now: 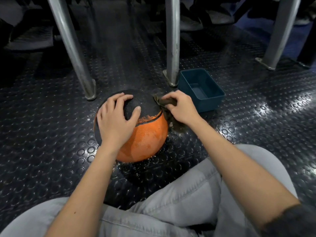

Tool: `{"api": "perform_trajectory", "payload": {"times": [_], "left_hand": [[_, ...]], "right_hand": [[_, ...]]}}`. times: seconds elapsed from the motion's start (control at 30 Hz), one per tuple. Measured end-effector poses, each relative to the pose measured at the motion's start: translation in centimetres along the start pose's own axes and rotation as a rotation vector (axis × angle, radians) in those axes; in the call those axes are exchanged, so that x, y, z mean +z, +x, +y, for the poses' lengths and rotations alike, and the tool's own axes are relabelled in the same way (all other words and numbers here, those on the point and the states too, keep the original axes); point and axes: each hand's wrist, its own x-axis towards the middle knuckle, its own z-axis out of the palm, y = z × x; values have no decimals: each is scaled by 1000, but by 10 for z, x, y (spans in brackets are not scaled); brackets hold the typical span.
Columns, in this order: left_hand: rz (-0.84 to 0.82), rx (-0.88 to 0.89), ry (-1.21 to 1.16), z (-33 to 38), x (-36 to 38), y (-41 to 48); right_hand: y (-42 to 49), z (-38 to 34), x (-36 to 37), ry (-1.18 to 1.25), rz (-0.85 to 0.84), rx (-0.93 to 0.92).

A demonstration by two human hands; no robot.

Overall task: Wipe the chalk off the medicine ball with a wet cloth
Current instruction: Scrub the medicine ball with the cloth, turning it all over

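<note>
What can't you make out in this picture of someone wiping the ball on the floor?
Head view only:
medicine ball: its far side and underside face away, and the left hand covers part of the top, so any chalk there is unseen.
cloth: mostly hidden under the right hand and the ball's curve.
blue tub: whether it holds water is unclear in the dim light.
metal legs: cut off by the top edge.

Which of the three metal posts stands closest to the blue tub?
The middle post; its foot nearly touches the blue tub. The left post stands by the medicine ball, the right post well apart.
</note>
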Motion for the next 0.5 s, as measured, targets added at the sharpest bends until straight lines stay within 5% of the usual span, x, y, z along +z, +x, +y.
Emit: {"api": "perform_trajectory", "payload": {"times": [0.2,0.37,0.5], "left_hand": [[25,-11,-13,0,-1,3],[9,3,-6,1,0,2],[16,4,-8,1,0,1]], "right_hand": [[2,-9,-2,148,220,-177],[5,-1,0,17,-59,-1],[2,-2,-6,49,63,11]]}}
